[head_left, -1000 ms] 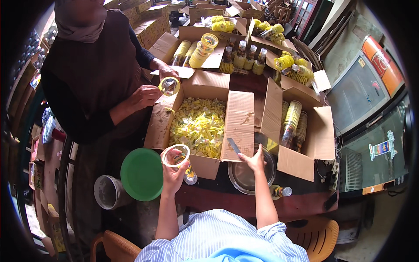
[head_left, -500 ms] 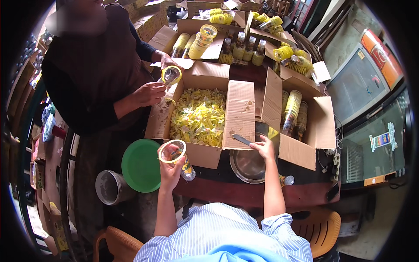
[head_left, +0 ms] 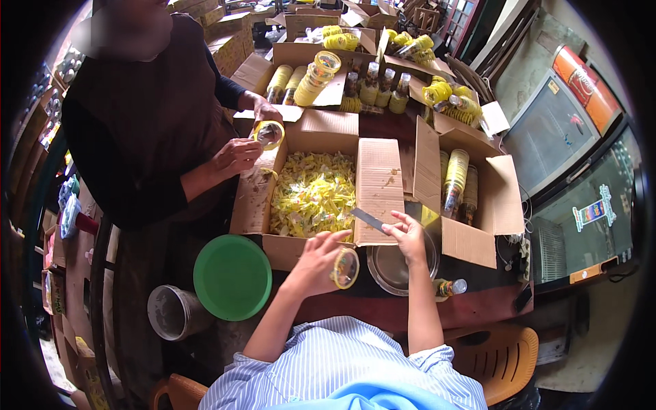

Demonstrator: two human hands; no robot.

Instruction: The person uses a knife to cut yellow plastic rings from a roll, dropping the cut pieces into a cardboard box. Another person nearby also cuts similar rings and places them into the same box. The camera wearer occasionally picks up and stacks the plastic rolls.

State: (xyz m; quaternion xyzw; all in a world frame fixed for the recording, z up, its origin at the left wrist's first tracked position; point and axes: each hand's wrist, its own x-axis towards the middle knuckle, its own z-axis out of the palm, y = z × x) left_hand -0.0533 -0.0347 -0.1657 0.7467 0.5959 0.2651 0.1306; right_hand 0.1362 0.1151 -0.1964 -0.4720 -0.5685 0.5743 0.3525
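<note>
My left hand (head_left: 316,265) is at the front edge of the open carton, its index finger stretched out. It holds a clear plastic cup (head_left: 346,268) with a yellowish rim, the open mouth turned to the right. How the other fingers grip it is partly hidden. In my right hand (head_left: 408,236), pinched between thumb and fingers, is a flat grey blade (head_left: 369,219), pointing left over the carton flap. Yellow and clear plastic strips (head_left: 314,195) fill the carton (head_left: 380,181). Across from me, a person's hands (head_left: 236,156) hold another yellow-rimmed clear cup (head_left: 270,135).
A steel bowl (head_left: 389,270) sits beneath my right hand, with a clear container (head_left: 451,287) lying beside it. At right, a carton (head_left: 471,239) holds stacked cups. A green basin (head_left: 232,277) and grey bucket (head_left: 172,313) stand at left. Cup stacks (head_left: 318,78) and cartons occupy the back.
My left hand has moved right with the cup and turned it, so its mouth now faces right. The blade in my right hand has shifted slightly left. The view has moved a little.
</note>
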